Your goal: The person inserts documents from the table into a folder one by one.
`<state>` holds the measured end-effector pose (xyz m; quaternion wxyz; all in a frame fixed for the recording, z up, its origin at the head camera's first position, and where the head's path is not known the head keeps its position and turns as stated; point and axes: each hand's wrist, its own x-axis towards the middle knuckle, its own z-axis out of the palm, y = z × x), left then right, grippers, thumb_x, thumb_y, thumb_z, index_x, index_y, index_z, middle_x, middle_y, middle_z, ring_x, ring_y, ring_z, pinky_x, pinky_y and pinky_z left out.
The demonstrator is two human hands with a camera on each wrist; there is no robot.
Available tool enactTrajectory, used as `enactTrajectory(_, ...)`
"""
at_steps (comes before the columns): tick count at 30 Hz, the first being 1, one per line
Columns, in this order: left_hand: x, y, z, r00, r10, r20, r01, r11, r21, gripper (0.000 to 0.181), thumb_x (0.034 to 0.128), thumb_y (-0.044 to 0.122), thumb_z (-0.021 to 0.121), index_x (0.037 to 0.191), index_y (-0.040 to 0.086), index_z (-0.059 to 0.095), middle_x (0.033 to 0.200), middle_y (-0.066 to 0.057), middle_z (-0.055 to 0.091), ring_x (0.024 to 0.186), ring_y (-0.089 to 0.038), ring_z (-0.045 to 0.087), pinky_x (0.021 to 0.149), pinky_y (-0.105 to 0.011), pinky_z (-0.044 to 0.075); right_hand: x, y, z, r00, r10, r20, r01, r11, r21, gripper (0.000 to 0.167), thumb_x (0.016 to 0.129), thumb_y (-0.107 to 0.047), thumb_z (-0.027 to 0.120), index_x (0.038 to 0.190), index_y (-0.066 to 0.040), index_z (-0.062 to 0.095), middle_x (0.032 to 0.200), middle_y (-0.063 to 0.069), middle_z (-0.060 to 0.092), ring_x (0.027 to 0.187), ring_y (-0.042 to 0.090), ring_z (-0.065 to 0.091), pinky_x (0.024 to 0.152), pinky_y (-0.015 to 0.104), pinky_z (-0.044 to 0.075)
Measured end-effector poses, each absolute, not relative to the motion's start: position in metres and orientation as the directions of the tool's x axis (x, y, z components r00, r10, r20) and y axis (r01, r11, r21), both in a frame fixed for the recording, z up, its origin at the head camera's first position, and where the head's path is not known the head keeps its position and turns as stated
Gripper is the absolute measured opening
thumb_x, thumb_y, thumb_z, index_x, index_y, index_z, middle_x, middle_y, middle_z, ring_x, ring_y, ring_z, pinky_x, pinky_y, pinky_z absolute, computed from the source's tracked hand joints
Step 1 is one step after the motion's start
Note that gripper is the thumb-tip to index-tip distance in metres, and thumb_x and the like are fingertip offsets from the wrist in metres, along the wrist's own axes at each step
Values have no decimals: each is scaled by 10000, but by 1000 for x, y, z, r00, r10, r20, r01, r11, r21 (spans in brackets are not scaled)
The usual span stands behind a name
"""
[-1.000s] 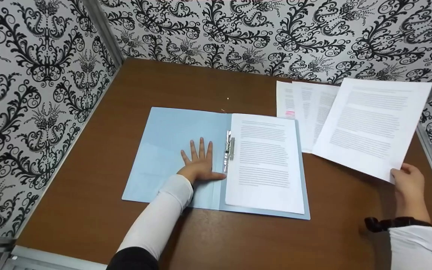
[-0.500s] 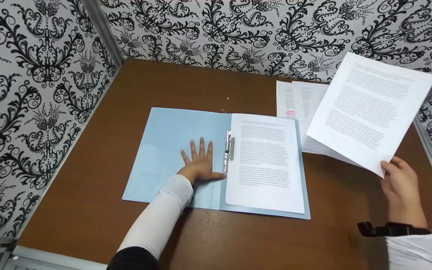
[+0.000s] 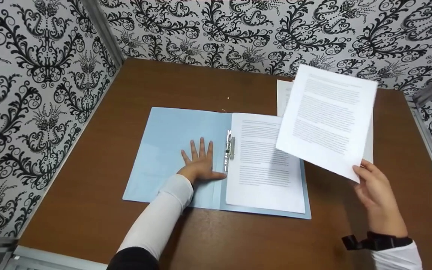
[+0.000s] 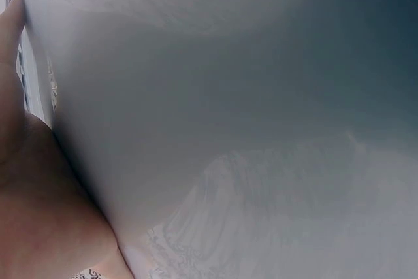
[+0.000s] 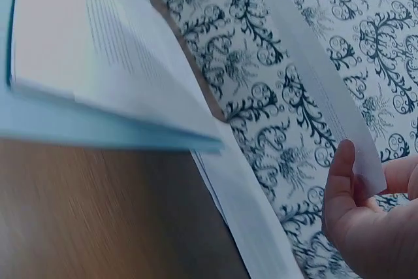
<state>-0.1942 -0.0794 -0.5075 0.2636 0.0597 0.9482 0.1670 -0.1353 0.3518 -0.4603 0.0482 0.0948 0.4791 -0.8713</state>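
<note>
Left fingers (image 3: 201,150) spread wide on blue folder (image 3: 174,127), right fingers (image 3: 363,173) pinching printed sheet (image 3: 325,122)

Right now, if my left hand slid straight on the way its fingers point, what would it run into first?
Your left hand would likely cross the blue folder and the tabletop, meeting the patterned wall first; nothing seems to stand between.
</note>
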Motion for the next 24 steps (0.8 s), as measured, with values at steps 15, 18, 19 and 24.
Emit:
enactTrajectory(15, -196, -78, -509, -844, 172, -508, 3, 948, 317, 1208, 767, 694, 642, 1558, 161, -99, 1584, -119, -282, 1409, -388, -331, 1077, -659, -184, -118, 307, -473, -970, 3, -242, 235, -222, -946, 198, 990, 1, 456, 1019, -154, 575, 928, -61, 651, 821, 54, 645, 699, 187, 517)
enactTrajectory(18, -196, -79, -509, -846, 177, -503, 6, 947, 323, 1217, 763, 693, 647, 1557, 154, -101, 1582, -127, -285, 1405, -399, -333, 1070, -670, -185, -114, 298, -478, -962, 20, -273, 267, -140, -953, 150, 987, -7, 470, 1067, -117, 534, 922, -84, 649, 828, 41, 638, 719, 179, 515)
enactTrajectory(19, -196, -79, -509, -847, 181, -499, 8, 944, 328, 1220, 762, 693, 650, 1558, 152, -100, 1581, -132, -284, 1404, -405, -332, 1066, -676, -185, -113, 295, -479, -958, 26, -286, 281, -113, -953, 143, 988, -12, 471, 1094, -97, 516, 924, -92, 647, 832, 37, 636, 725, 177, 514)
enactTrajectory(24, -196, -79, -509, -847, 188, -497, 13, 943, 334, 1233, 754, 699, 653, 1555, 158, -112, 1575, -128, -296, 1397, -406, -341, 1064, -679, -184, -111, 286, -488, -941, 37, -335, 335, -16, -942, 245, 989, -22, 465, 1219, 34, 403, 917, -120, 631, 837, 26, 620, 737, 178, 510)
